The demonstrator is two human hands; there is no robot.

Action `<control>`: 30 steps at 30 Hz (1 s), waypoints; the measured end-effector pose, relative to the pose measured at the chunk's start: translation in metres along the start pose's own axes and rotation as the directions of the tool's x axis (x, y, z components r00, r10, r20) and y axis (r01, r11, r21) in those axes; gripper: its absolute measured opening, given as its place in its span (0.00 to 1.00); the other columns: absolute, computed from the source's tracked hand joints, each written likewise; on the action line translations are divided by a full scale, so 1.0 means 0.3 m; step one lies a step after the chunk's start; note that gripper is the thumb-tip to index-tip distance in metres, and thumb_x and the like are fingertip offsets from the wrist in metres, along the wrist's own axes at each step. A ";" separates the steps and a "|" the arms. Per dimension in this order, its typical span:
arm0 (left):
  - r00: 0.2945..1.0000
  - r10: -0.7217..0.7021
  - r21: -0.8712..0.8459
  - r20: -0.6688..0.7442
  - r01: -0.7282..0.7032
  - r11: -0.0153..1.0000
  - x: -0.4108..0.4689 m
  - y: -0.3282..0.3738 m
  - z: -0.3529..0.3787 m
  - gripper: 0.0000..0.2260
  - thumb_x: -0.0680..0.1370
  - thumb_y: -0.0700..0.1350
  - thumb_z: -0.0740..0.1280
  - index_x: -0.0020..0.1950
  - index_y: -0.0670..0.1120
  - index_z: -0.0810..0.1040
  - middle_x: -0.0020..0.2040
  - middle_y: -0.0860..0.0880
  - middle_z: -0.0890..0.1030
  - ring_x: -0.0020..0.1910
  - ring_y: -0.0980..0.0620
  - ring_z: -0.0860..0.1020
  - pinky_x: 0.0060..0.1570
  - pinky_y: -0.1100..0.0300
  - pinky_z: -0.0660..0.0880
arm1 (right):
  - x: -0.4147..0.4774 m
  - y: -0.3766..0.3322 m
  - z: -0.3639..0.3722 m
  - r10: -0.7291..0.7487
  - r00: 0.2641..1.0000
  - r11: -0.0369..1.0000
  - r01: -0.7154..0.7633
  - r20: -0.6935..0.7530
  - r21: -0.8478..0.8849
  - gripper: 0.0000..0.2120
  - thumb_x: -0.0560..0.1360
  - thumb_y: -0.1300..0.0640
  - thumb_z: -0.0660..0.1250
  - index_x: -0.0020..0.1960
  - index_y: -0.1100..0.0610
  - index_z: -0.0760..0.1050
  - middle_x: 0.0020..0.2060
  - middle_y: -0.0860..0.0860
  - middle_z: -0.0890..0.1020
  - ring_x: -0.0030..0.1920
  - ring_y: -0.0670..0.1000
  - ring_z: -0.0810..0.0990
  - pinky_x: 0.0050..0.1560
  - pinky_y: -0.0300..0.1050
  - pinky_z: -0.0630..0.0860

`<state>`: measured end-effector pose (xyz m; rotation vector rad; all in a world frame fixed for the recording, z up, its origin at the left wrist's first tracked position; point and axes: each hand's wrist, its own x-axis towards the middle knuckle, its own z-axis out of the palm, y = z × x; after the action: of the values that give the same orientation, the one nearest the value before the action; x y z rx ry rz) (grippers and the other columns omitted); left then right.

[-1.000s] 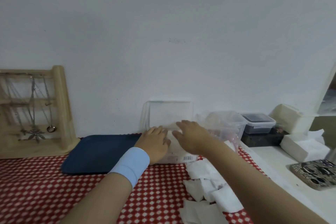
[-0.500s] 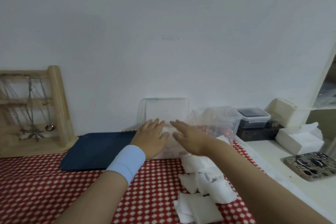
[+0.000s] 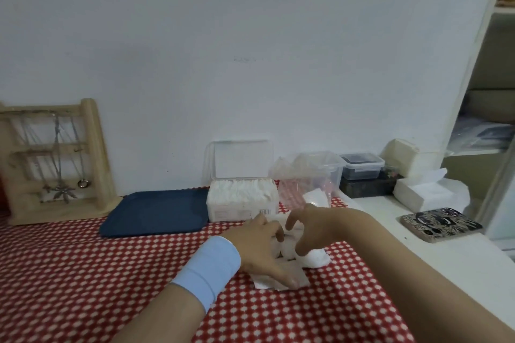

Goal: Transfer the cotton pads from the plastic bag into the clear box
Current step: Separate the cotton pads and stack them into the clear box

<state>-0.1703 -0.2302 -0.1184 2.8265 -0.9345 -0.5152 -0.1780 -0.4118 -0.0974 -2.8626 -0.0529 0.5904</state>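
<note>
One wide-angle head-worn view looks forward and slightly down, close over the left hand [image 3: 262, 250] and right hand [image 3: 317, 227] on the cotton pads [image 3: 316, 259] at lower centre, facing the white wall [image 3: 250, 36] that fills the upper frame.

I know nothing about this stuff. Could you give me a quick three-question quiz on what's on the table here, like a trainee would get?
1. True or false: the lid of the clear box is shut.
2. What lies just left of the box? A) blue tray B) tissues C) phone
3. Fill in: the left hand and right hand are on loose ____ on the checked cloth.

Key: 1 false, it stands open. 2 A. 3 cotton pads.
</note>
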 end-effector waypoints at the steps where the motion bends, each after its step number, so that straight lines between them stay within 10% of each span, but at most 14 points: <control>1: 1.000 0.010 0.026 0.004 -0.010 1.000 -0.002 0.006 0.018 0.40 0.66 0.70 0.74 0.72 0.58 0.64 0.67 0.53 0.65 0.63 0.50 0.70 0.62 0.49 0.73 | -0.012 0.001 0.012 0.040 0.998 0.997 -0.037 0.046 -0.069 0.36 0.69 0.47 0.76 0.73 0.41 0.65 0.70 0.47 0.69 0.64 0.52 0.73 0.64 0.51 0.72; 14: 0.963 -0.122 -0.212 -0.239 0.071 0.975 -0.057 -0.171 0.026 0.09 0.76 0.48 0.69 0.56 0.55 0.80 0.55 0.55 0.79 0.52 0.55 0.78 0.48 0.64 0.74 | 0.020 -0.105 0.086 -0.156 0.972 0.983 0.171 -0.176 0.069 0.25 0.73 0.53 0.73 0.69 0.49 0.75 0.62 0.47 0.79 0.55 0.48 0.78 0.60 0.46 0.78; 22: 0.955 -0.189 -0.210 -0.230 0.141 0.968 -0.049 -0.208 -0.030 0.23 0.76 0.52 0.64 0.72 0.59 0.71 0.71 0.55 0.72 0.68 0.53 0.72 0.66 0.54 0.72 | 0.069 -0.041 0.000 0.003 0.913 0.996 0.033 -0.407 0.081 0.18 0.80 0.63 0.62 0.64 0.49 0.81 0.63 0.47 0.81 0.54 0.47 0.78 0.60 0.41 0.75; 30: 0.966 -0.046 -0.207 -0.253 -0.008 0.978 0.064 -0.125 0.051 0.17 0.81 0.51 0.65 0.70 0.56 0.77 0.71 0.52 0.74 0.66 0.50 0.74 0.67 0.52 0.71 | 0.182 -0.020 0.060 0.106 0.929 0.994 -0.094 -0.354 0.052 0.19 0.74 0.42 0.71 0.56 0.56 0.79 0.48 0.50 0.84 0.47 0.50 0.82 0.51 0.47 0.81</control>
<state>-0.1405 -0.2117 -0.1462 2.6340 -0.7574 -0.2233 -0.1349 -0.3980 -0.1333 -2.9020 0.1613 0.0776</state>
